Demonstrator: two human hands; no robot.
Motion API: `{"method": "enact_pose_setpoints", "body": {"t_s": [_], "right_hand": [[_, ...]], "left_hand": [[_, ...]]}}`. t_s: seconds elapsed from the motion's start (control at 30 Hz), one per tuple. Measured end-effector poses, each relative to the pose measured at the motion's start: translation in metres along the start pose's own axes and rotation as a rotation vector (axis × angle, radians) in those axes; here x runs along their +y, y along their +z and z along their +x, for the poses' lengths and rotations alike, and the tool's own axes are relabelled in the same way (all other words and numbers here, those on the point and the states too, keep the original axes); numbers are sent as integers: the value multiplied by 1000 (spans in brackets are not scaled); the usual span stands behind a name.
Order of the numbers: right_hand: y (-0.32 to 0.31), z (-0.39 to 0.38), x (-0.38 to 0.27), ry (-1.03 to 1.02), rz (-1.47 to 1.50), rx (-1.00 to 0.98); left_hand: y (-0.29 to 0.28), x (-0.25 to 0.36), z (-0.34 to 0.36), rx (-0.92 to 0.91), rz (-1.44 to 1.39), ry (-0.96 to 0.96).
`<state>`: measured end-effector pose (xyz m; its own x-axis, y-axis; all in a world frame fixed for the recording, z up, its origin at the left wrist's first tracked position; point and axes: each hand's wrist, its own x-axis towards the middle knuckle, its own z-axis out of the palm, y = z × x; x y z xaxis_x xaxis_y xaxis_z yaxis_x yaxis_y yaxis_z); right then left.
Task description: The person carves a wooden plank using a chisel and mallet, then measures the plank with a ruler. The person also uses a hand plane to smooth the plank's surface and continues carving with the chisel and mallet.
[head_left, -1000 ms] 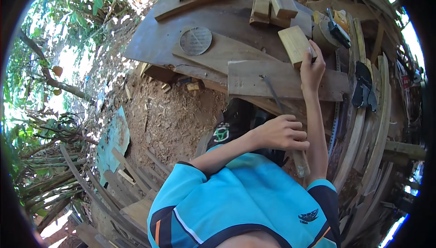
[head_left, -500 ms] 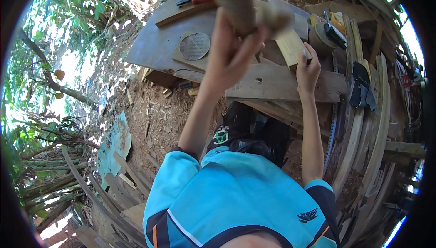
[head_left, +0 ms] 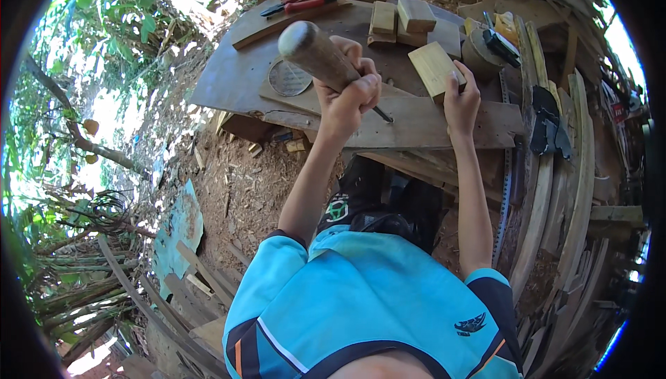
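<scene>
My left hand (head_left: 347, 88) is closed round a thick, worn wooden handle (head_left: 316, 49) with a rounded end. From below the fist a thin dark metal shaft (head_left: 381, 113) slants down to a small mark on the weathered plank (head_left: 451, 119). Whether its tip touches the wood I cannot tell, and the tool's exact kind is unclear. On the right, my right hand (head_left: 461, 101) grips a pale wooden block (head_left: 433, 67) by its near right edge, thumb on top. The block is tilted above the far side of the plank.
Red-handled pliers (head_left: 305, 3) lie on a board at the far left of the worktable (head_left: 229, 74). A round clear disc (head_left: 289, 77) sits nearer. More wooden blocks (head_left: 416, 15) stand at the back. A tin-like container (head_left: 481, 49) and long wood strips (head_left: 538, 219) flank the right.
My left hand has come down and turned, so the handle now points up-left and the shaft reaches the plank. The block in my right hand has tipped and shifted slightly left.
</scene>
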<state>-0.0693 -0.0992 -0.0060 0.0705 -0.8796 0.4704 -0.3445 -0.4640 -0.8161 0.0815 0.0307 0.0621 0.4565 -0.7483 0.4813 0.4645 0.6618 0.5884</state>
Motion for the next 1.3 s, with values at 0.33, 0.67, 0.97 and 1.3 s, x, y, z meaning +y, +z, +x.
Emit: {"method": "enact_pose_setpoints", "body": {"t_s": [0.33,0.67,0.97,1.3], "right_hand": [[-1,-1,-3,9,-2,-5],[-1,-2,-4,-13,5,9],[-1,-4,-2,-58,23,-33],[-9,2,-13,-171,117,-117]], "left_hand": [[-6,-6,-2,-73,59,-22],[-7,-5,-5,-39,14,8],[8,-15,7,-82,119,8],[6,-25,9,-112,214,33]]}}
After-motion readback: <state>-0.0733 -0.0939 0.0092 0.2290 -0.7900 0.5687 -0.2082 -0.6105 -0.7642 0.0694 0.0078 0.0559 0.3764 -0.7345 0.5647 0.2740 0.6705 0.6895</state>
